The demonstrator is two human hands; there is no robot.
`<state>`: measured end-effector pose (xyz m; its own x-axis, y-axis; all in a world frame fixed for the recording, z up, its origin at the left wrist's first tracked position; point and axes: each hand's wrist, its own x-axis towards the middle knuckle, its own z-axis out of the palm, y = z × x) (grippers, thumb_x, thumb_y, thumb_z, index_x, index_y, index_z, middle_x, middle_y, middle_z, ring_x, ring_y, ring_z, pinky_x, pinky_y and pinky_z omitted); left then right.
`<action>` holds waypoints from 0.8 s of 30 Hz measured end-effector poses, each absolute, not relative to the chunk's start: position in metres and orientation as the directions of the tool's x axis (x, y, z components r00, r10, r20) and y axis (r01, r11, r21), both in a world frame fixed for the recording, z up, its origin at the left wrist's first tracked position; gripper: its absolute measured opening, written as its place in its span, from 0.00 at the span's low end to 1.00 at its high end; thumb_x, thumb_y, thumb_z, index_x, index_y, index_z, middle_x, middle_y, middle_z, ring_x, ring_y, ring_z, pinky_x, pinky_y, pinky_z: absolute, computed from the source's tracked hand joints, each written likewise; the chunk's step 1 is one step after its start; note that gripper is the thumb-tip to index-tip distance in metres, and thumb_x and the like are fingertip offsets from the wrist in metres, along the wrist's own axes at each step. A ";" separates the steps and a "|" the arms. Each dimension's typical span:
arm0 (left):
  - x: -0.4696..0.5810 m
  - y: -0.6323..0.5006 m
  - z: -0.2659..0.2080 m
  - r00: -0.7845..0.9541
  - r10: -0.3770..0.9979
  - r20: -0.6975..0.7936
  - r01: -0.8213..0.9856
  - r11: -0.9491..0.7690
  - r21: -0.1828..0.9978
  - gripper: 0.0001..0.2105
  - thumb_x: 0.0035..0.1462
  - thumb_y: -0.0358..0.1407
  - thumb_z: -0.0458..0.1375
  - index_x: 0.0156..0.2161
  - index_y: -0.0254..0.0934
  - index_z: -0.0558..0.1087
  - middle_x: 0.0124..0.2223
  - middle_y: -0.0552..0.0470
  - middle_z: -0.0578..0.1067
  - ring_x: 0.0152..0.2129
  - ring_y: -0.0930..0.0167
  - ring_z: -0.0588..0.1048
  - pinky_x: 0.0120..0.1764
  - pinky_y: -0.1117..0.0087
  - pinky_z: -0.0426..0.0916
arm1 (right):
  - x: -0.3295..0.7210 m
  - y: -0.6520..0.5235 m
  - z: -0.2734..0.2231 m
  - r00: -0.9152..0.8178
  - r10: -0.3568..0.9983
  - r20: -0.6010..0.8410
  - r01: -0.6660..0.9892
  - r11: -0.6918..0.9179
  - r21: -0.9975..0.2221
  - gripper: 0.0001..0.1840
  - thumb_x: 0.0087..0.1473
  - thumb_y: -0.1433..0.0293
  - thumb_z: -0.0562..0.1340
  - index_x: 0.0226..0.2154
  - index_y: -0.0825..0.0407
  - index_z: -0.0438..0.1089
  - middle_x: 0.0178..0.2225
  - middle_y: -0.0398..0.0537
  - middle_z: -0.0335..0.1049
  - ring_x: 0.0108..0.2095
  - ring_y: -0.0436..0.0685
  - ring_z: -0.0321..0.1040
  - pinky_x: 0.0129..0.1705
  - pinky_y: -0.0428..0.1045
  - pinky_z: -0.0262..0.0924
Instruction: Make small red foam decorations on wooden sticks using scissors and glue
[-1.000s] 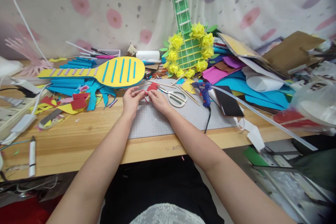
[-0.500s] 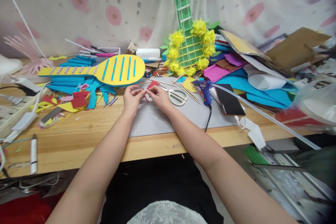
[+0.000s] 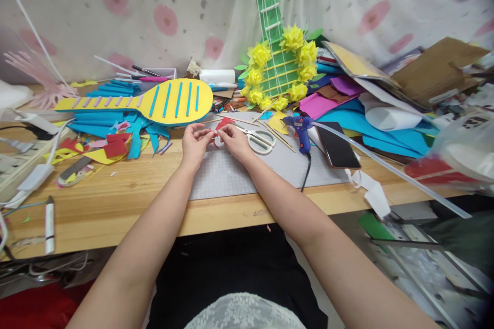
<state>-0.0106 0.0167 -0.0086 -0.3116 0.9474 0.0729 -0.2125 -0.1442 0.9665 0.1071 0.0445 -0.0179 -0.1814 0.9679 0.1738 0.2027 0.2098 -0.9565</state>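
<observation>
A small red piece (image 3: 215,134), perhaps paper, shows between my fingertips. My left hand (image 3: 195,145) pinches it from one side. From the other side my right hand (image 3: 235,142) has thumb and fingers closed at the same piece; the fingers partly hide it. Just beyond the right hand lies a red paper scrap (image 3: 225,122). Scissors with pale handles (image 3: 262,141) rest to the right, on the grey cutting mat (image 3: 224,185) below both hands.
A blue glue gun (image 3: 303,133) with a long clear glue stick stands right of the scissors, near a phone (image 3: 337,145). Behind are a yellow paper guitar shape (image 3: 170,108) and a green guitar with yellow flowers (image 3: 276,69). Coloured scraps (image 3: 116,146) lie left.
The fingertips have shifted slightly apart, and more of the small red piece shows between them. The things on the table lie as before.
</observation>
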 end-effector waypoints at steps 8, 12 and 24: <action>-0.011 0.017 -0.010 -0.298 0.948 0.113 -0.205 -0.179 0.962 0.17 0.39 0.29 0.62 0.35 0.37 0.61 0.28 0.56 0.72 0.25 0.74 0.74 0.31 0.70 0.71 | 0.109 0.045 -0.017 -0.148 0.973 0.176 0.195 0.203 -0.960 0.09 0.50 0.63 0.55 0.26 0.51 0.61 0.19 0.36 0.62 0.22 0.46 0.60 0.28 0.44 0.54; -0.011 0.017 -0.011 -0.292 0.948 0.126 -0.207 -0.192 0.959 0.17 0.40 0.29 0.61 0.35 0.37 0.61 0.27 0.56 0.72 0.25 0.75 0.74 0.33 0.70 0.71 | 0.108 0.044 -0.017 -0.145 0.970 0.195 0.218 0.223 -0.950 0.09 0.50 0.63 0.54 0.27 0.51 0.61 0.19 0.36 0.62 0.22 0.46 0.59 0.28 0.44 0.54; -0.014 0.018 -0.012 -0.333 0.930 0.156 -0.154 -0.217 0.964 0.17 0.40 0.28 0.60 0.36 0.39 0.60 0.27 0.57 0.71 0.24 0.74 0.74 0.34 0.68 0.71 | 0.114 0.056 -0.025 -0.061 0.973 0.222 0.225 0.230 -0.947 0.10 0.55 0.61 0.49 0.30 0.50 0.57 0.21 0.37 0.60 0.23 0.47 0.59 0.29 0.44 0.53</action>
<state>-0.0140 0.0182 -0.0124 -0.3330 0.9299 0.1560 -0.1536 -0.2167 0.9641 0.1137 0.0560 -0.0245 -0.0613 0.9731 0.2221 0.2247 0.2302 -0.9468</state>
